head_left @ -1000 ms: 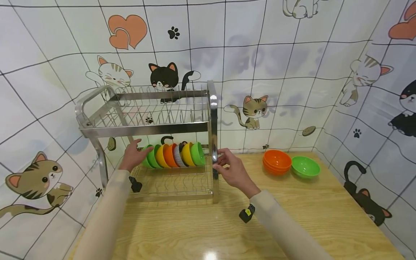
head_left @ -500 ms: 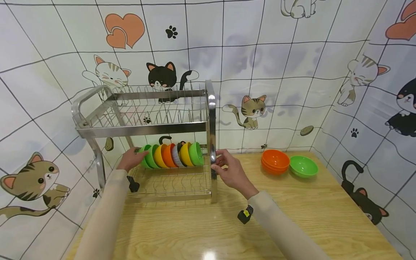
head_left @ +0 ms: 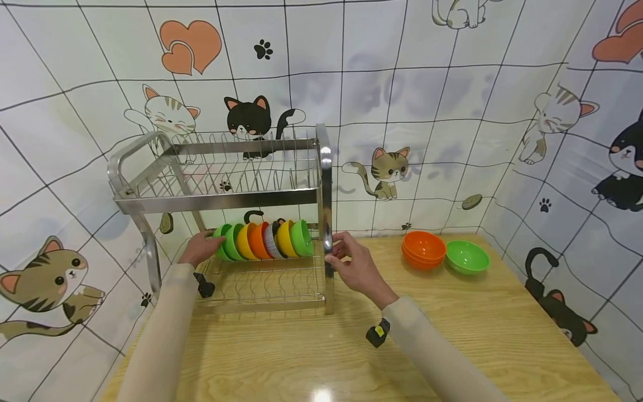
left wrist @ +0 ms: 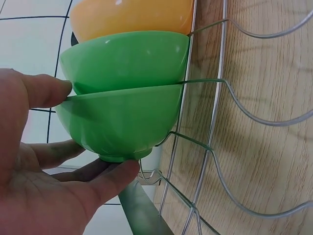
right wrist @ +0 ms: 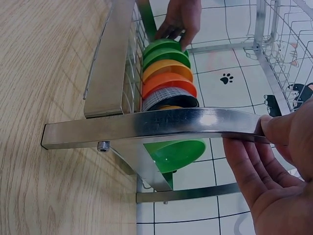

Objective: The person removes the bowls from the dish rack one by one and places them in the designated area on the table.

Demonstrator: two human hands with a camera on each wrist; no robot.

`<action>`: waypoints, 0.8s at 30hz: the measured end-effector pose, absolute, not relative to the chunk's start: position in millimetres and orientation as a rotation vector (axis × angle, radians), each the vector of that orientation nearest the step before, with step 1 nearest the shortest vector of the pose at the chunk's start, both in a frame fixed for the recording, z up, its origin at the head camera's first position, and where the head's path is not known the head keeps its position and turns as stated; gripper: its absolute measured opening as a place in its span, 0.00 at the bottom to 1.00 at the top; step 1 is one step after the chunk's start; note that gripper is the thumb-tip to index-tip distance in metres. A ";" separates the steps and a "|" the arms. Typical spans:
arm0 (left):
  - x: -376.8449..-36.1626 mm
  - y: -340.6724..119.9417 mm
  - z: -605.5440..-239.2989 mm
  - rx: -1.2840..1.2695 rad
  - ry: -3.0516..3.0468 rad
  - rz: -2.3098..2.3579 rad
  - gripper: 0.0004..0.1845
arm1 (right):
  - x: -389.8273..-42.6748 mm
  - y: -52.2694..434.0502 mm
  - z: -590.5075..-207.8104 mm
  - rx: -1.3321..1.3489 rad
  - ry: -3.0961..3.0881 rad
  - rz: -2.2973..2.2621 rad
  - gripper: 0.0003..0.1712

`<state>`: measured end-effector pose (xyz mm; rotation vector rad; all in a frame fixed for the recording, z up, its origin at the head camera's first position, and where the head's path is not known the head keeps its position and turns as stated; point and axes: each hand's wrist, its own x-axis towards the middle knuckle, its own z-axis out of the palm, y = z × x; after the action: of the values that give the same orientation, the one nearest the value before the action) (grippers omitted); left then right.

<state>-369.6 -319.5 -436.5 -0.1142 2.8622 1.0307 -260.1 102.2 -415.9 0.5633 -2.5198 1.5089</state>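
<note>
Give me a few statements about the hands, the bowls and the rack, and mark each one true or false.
1. The left hand grips the end green bowl in the rack's lower tier. True.
2. The right hand holds an orange bowl. False: it grips the upright post of the metal rack.
3. The rack's upper tier is full of bowls. False: no bowls show in it; the row of bowls stands in the lower tier.
4. A stack of orange bowls sits on the wooden table next to a lone green bowl. True.
5. The racked bowls are all green. False: yellow and orange ones show too.
</note>
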 end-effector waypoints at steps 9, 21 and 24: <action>-368.2 -318.8 -438.8 -0.141 2.889 1.079 0.41 | -258.4 102.2 -417.7 0.557 -2.526 1.513 0.20; -369.6 -320.6 -439.0 -0.154 2.956 1.087 0.42 | -259.1 102.6 -418.8 0.564 -2.528 1.498 0.19; -369.5 -320.7 -438.2 -0.159 2.974 1.096 0.42 | -258.9 102.6 -418.2 0.566 -2.529 1.497 0.19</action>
<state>-369.5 -320.7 -438.2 -0.1588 2.9743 1.0958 -258.9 102.6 -418.2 0.5657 -2.5291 1.4967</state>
